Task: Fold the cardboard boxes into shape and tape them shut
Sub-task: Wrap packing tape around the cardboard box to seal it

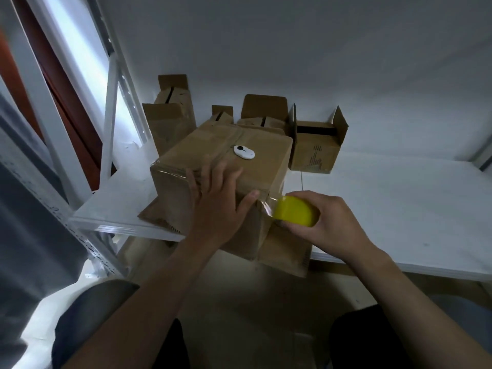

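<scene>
Two hands seal a cardboard box [266, 147]: left hand [218, 201] spread flat, pinning clear tape [268, 206]; right hand [324, 222] grips the yellow tape dispenser [295, 211]. Pulling taut should prevent wrinkles.

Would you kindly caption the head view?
Left hand presses the cardboard box; right hand stretches tape to it from a yellow dispenser.

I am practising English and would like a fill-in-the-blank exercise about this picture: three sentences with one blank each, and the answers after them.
1. The left hand presses flat on the closed cardboard box, and a small white oval tool lies on its ____ face.
2. The right hand grips a ____ tape dispenser.
3. The box behind on the right has its flaps ____.

Missing words: top; yellow; open.
</scene>
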{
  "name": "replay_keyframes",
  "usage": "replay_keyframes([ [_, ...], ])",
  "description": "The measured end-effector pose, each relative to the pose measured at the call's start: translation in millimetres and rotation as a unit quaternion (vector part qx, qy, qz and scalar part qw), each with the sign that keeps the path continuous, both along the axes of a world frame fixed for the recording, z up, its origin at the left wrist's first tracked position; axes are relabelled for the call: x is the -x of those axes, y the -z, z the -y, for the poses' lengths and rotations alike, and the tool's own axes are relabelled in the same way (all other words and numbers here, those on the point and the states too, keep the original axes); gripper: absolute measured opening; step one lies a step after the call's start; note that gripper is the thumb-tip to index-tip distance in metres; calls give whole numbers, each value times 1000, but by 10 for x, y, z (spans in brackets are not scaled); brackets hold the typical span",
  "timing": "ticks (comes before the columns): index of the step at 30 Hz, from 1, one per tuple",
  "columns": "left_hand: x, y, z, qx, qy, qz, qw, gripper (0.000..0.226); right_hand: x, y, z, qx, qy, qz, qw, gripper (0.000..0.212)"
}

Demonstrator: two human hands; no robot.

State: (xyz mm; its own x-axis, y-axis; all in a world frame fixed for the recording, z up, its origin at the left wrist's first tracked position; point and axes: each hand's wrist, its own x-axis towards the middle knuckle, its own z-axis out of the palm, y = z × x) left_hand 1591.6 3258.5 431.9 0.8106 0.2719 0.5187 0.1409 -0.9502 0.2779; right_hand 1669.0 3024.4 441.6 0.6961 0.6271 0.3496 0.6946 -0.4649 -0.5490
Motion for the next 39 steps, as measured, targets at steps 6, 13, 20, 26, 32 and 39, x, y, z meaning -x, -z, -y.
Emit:
replay_keyframes([
  [6, -27, -33, 218, 110, -72, -28, 991, 93, -76, 41, -32, 55, -2, 34, 998, 56],
  [13, -148, -26, 439, 55, -94, -11, 994, 92, -201, 28, -17, 97, -25, 8, 995, 74],
  [20, -146, 52, 408, 38, -88, 34, 995, 75, -480, -463, -299, -13, -20, 60, 998, 47],
  [26, -81, 62, 373, 58, -84, 83, 991, 76, -853, -662, -1111, 33, -3, 24, 999, 27],
  [32, -143, 71, 380, 45, -103, 84, 990, 80, -1087, -499, -1414, 34, 11, 36, 999, 43],
  [39, -138, 34, 484, 85, -99, 123, 984, 68, -1156, -605, -1299, 38, -73, -51, 995, 19],
])
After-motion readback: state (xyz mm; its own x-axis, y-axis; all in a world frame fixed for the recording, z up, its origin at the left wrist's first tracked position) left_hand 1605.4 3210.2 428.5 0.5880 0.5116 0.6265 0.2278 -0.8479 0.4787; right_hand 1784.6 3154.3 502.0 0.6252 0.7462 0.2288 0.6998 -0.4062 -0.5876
